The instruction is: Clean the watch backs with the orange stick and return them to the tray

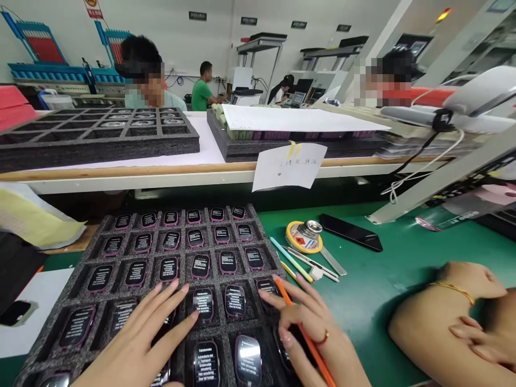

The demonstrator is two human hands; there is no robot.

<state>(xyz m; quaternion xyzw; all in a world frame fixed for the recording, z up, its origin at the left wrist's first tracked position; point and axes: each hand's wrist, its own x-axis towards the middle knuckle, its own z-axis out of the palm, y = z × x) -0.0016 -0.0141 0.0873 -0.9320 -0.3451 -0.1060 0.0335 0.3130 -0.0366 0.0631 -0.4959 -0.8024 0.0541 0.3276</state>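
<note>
Left hand fingers: spread flat and open, gripping nothing, tips resting on the foam tray near its front rows.
Left hand: palm down over the tray's near left cells, covering some of the watches there.
Right hand fingers: loosely curled around an orange pen, tips touching the tray's right edge.
Right hand: ring on one finger, pen shaft running diagonally from the fingertips back toward the wrist.
Smartwatches: dark screens with pink rims, one per cell, screens up, some showing white text; filling the tray in rows.
Foam tray: dark grey grid, lying on the table directly under both hands.
Table: green mat surface, tray at left, loose items at right.
Just right of tray: a light-blue pen and tweezers, lying beside each other.
Behind those: small metal-topped round container on a yellow disc, black phone flat beside it.
Far right: another person's forearm with a thin bracelet, resting on the table.
Raised shelf behind: another foam tray, a taped paper note hanging off the edge.
Background: seated people at further benches.
</note>
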